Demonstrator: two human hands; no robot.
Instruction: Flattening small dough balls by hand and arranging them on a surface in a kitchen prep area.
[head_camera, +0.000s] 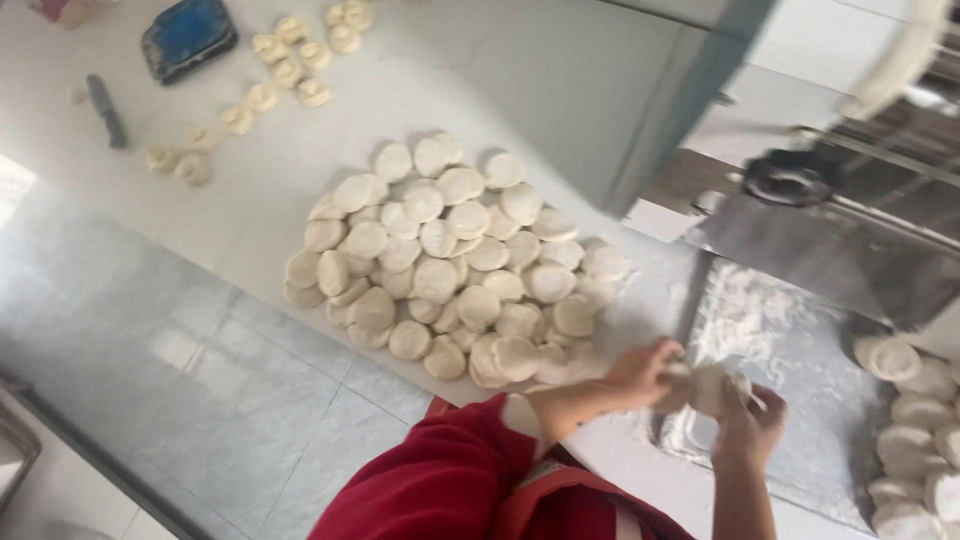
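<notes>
Low in the frame and right of centre, the left hand (640, 372) and the right hand (748, 425) meet around one pale dough piece (708, 388), which sits squarely between them: the left grip closes on its left edge, fingers curled in from the left, and the right grip cups it from below and from the right, so both are clenched on the same lump and neither is free. The piece looks roughly round, with no clear long axis (the frame is blurred here, so finer shape cannot be told). It is held just above a floured metal tray (790, 340) that slopes away toward the upper right of the frame, and the flour lies thickest directly beyond the hands. To the left of the hands, in the centre of the frame, a big heap of flattened dough rounds (450, 265) is piled on the white table (250, 200); the left hand is the nearer of the two to that heap, near its lower right edge but not touching it. At the right edge of the frame a second stack of dough discs (915, 430) lies just beside the tray, closer to the right hand. A red sleeve (440, 480) fills the bottom centre. In the upper left lie scattered small dough bits (290, 60), a blue scraper-like block (188, 35) and a dark knife (106, 110), all well apart from the hands.
</notes>
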